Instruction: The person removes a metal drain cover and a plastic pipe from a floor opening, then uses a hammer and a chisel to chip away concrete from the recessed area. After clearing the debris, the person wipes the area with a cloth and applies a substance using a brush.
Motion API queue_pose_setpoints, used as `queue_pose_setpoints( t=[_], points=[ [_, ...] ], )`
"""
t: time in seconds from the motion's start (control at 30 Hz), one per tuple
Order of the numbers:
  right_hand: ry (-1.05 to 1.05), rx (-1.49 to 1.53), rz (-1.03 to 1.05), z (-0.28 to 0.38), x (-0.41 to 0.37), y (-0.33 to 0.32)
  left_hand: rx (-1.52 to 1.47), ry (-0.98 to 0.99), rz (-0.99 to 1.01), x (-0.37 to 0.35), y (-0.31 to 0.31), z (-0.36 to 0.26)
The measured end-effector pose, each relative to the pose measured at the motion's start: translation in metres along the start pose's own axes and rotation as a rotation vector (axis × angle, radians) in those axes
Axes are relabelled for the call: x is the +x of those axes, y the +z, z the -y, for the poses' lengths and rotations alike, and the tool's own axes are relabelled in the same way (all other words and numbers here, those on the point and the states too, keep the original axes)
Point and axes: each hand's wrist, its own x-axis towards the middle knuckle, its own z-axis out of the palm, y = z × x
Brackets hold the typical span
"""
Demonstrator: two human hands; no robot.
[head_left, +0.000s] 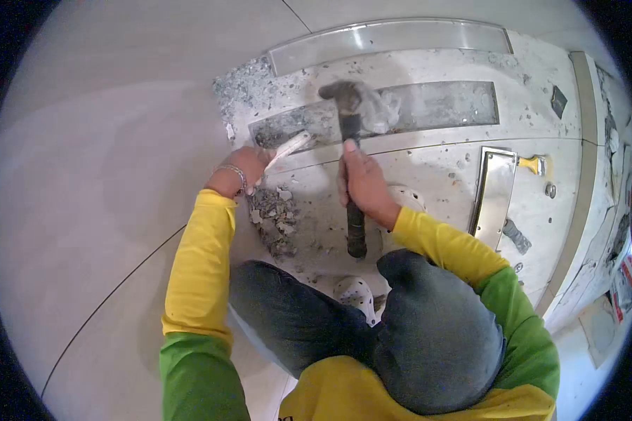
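While left hand (249,165) grips chisel (288,148), hammer handle (356,231) fills right hand (365,186) fingers (343,189).

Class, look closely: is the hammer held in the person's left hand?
No, the right hand grips the hammer, while the left hand holds a chisel.

Hammer (355,228): the head is blurred and its outline smeared, so contact with the chisel (288,148) cannot be confirmed. The middle of the handle is covered by the right grip (361,184).

Chisel: the rear end is hidden inside the left grip (249,167). The tip is indistinct against the rubble of the chipped channel (435,105).

White shoe (354,291): mostly concealed between the knees. Second shoe (409,198): only a sliver shows behind the right forearm.

Papers (628,277), right margin: cut off by the dark lens border, print unreadable.

Small round item (550,189) on the floor: too small to identify.
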Motion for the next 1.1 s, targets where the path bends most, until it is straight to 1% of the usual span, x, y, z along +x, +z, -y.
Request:
queue_pose_setpoints(
  t=[0.03,0.07,0.1,0.13,0.17,0.2,0.23,0.27,0.3,0.33,0.37,0.4,0.43,0.47,0.53,0.57,0.63,0.67,0.73,0.8,0.83,0.87,0.9,0.93,0.97,1.0,1.03,1.07,1.1],
  points=[
    [0.000,0.000,0.006,-0.015,0.004,0.001,0.039,0.076,-0.047,0.006,0.009,0.010],
    [0.132,-0.136,0.119,-0.028,0.009,0.000,0.036,0.070,-0.053,0.005,0.014,0.014],
    [0.261,-0.274,0.230,-0.026,0.011,0.002,0.099,0.132,-0.136,0.006,0.019,0.019],
    [0.259,-0.274,0.233,-0.025,0.010,0.002,0.163,0.194,-0.215,0.007,0.024,0.022],
    [0.217,-0.268,0.218,-0.026,0.009,0.002,0.160,0.189,-0.219,0.014,0.023,0.028],
    [0.182,-0.259,0.206,-0.023,0.006,0.004,0.149,0.247,-0.204,0.017,0.019,0.035],
    [0.193,-0.253,0.213,-0.022,0.005,0.006,0.140,0.307,-0.180,0.017,0.020,0.040],
    [0.132,-0.194,0.166,-0.018,0.008,0.005,0.143,0.306,-0.173,0.018,0.021,0.043],
    [0.065,-0.139,0.114,-0.010,0.013,0.002,-0.017,0.163,-0.136,0.001,0.008,0.026],
    [0.068,-0.138,0.108,0.002,0.013,-0.001,-0.178,0.018,-0.093,-0.012,0.002,0.016],
    [0.101,-0.070,0.121,0.017,0.010,-0.004,-0.176,0.020,-0.086,-0.018,0.003,0.017],
    [0.129,-0.002,0.136,0.028,0.010,-0.005,-0.389,-0.030,-0.149,-0.024,0.003,0.023],
    [0.129,0.000,0.137,0.031,0.013,-0.005,-0.603,-0.082,-0.215,-0.029,0.001,0.028],
    [0.109,0.002,0.143,0.034,0.016,-0.003,-0.601,-0.085,-0.220,-0.032,-0.001,0.033],
    [0.095,0.008,0.155,0.041,0.020,0.005,-0.451,-0.021,-0.162,-0.038,-0.002,0.043],
    [0.074,0.007,0.152,0.043,0.022,0.014,-0.452,-0.028,-0.163,-0.035,0.004,0.051],
    [0.059,0.006,0.151,0.043,0.024,0.030,-0.408,0.035,-0.153,-0.030,0.019,0.059],
    [0.046,-0.050,0.164,0.039,0.025,0.038,-0.412,0.031,-0.152,-0.028,0.026,0.063],
    [0.027,-0.110,0.177,0.024,0.029,0.046,-0.393,-0.099,-0.097,-0.039,0.023,0.045],
    [-0.020,-0.363,0.208,-0.003,0.033,0.054,-0.397,-0.069,-0.136,-0.021,0.035,0.063],
    [-0.026,-0.364,0.212,-0.015,0.036,0.054,-0.394,-0.037,-0.173,-0.018,0.035,0.066],
    [0.020,-0.443,0.289,-0.026,0.037,0.051,-0.394,-0.039,-0.178,-0.016,0.037,0.069],
    [0.065,-0.520,0.365,-0.027,0.037,0.050,-0.145,0.000,-0.161,-0.015,0.037,0.068],
    [0.061,-0.521,0.367,-0.029,0.034,0.051,0.104,0.038,-0.142,-0.015,0.037,0.068],
    [0.083,-0.416,0.280,-0.033,0.026,0.051,0.102,0.036,-0.140,-0.017,0.041,0.073],
    [0.106,-0.313,0.189,-0.030,0.019,0.051,0.248,0.092,-0.403,-0.019,0.048,0.077],
    [0.113,-0.315,0.183,-0.025,0.018,0.049,0.393,0.154,-0.662,-0.019,0.056,0.078],
    [0.102,-0.310,0.163,-0.018,0.021,0.046,0.389,0.160,-0.656,-0.021,0.061,0.080],
    [0.081,-0.305,0.143,-0.007,0.024,0.044,-0.138,-0.011,-0.519,-0.029,0.055,0.076]
  ],
)
